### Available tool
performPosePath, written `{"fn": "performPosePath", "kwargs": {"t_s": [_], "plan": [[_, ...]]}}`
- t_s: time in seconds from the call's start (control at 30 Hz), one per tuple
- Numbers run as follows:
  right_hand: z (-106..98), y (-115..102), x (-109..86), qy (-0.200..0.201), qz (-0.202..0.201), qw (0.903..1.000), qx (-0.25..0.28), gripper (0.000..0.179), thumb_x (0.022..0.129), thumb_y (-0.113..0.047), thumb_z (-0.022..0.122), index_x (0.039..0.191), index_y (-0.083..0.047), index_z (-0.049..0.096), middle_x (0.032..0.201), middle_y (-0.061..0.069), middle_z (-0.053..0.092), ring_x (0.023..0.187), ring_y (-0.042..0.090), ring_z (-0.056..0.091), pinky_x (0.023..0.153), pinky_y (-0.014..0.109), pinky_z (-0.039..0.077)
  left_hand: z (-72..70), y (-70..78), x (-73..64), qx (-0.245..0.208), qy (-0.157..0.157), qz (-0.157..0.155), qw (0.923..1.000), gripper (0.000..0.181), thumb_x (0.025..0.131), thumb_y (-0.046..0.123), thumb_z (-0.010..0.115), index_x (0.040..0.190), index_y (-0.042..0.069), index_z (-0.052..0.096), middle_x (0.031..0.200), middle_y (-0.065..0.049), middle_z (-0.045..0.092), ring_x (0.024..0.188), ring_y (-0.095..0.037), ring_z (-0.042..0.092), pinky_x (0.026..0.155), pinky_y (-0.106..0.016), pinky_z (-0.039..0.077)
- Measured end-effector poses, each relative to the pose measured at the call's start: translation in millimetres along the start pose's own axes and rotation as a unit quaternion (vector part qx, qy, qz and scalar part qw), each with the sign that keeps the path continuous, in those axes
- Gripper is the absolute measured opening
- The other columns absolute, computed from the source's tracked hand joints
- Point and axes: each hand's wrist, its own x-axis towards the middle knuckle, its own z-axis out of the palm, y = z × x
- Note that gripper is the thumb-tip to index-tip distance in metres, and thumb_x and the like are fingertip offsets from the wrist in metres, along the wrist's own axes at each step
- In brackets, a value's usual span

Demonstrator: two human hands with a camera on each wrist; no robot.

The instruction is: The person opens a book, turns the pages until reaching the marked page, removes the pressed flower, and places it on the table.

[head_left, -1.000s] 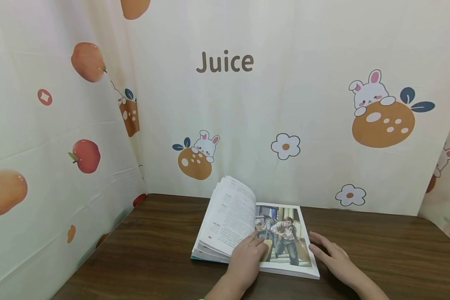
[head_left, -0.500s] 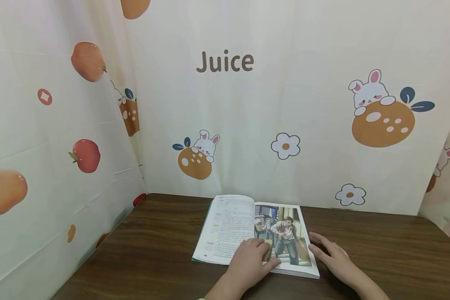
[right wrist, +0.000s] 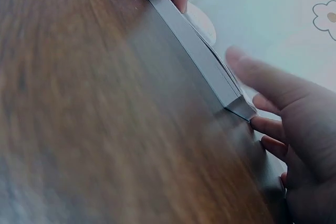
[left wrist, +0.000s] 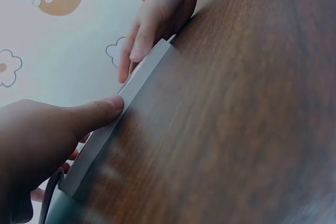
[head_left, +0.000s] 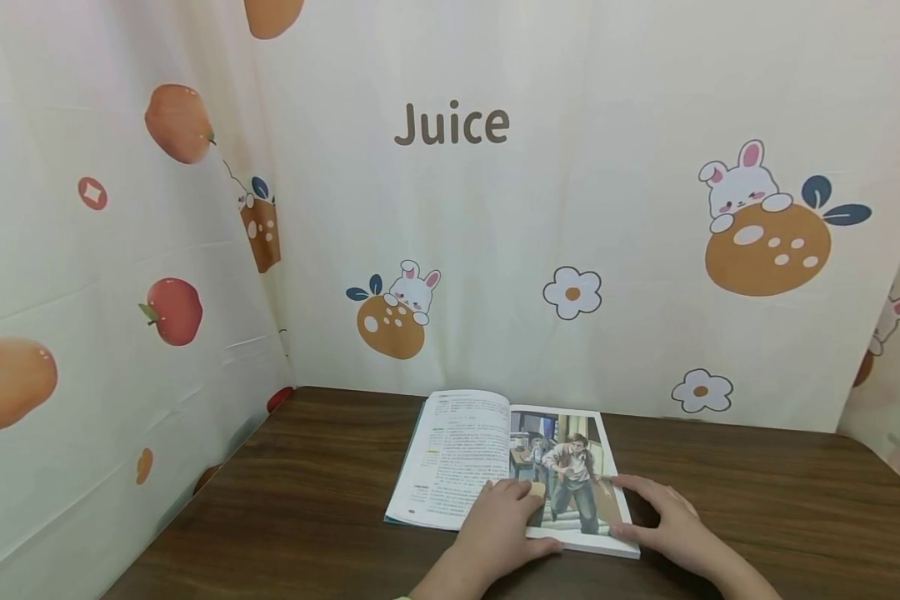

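Observation:
An open book (head_left: 474,442) lies on the table, a page of print on its left and a coloured picture page (head_left: 570,471) of a running figure on its right. My left hand (head_left: 495,525) rests across the lower middle of the book, fingers over the fold, while its thumb (left wrist: 100,115) touches the bottom edge of the page block. At the right side is my right hand (head_left: 667,525), its thumb (right wrist: 260,77) over the lower right corner and its other fingers along the outer edge. Those fingers look relaxed, partly hidden behind the hand in the right wrist view.
The dark wood-grain table (head_left: 307,500) extends to both sides of the book. A pale curtain (head_left: 487,217) printed with fruit, rabbits, flowers and the word "Juice" hangs right behind the table. Another curtain side (head_left: 82,275) borders it on the left.
The raised left-hand pages have come down flat, and my left hand has shifted down slightly with its thumb at the bottom edge. My right thumb has moved over the picture page's lower right corner.

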Motion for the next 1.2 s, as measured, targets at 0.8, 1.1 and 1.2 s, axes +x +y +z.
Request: {"fn": "performPosePath", "kwargs": {"t_s": [0.8, 1.1, 1.2], "plan": [[1.9, -4.1, 0.4, 0.015, 0.034, 0.9991, 0.020, 0.079, 0.078, -0.046, 0.070, 0.136, -0.003, 0.038, 0.129, 0.021, 0.050, 0.116, 0.045, 0.043, 0.087, 0.066, 0.031, -1.4, 0.4, -0.5, 0.006, 0.003, -0.007, 1.0000, 0.056, 0.081, 0.066, 0.049, 0.111, 0.023, 0.066, 0.117, 0.004, 0.060, 0.111, -0.016, 0.052, 0.093, -0.046, 0.042], [2.4, -3.7, 1.1, 0.023, 0.033, 0.9989, 0.024, 0.075, 0.080, -0.045, 0.068, 0.135, -0.003, 0.040, 0.128, 0.020, 0.051, 0.115, 0.044, 0.044, 0.087, 0.065, 0.032, 2.0, -2.5, 0.3, -0.004, 0.030, -0.016, 0.9994, 0.047, 0.082, 0.062, 0.050, 0.110, 0.028, 0.067, 0.116, 0.009, 0.061, 0.108, -0.011, 0.054, 0.090, -0.037, 0.041], [1.5, -4.3, 2.3, 0.018, 0.043, 0.9983, 0.037, 0.065, 0.088, -0.044, 0.058, 0.135, -0.003, 0.041, 0.129, 0.020, 0.050, 0.117, 0.043, 0.043, 0.088, 0.065, 0.031, 2.9, -3.2, 1.0, -0.013, 0.042, -0.021, 0.9988, 0.046, 0.085, 0.059, 0.050, 0.114, 0.027, 0.065, 0.115, 0.009, 0.062, 0.106, -0.010, 0.055, 0.088, -0.037, 0.041]]}}
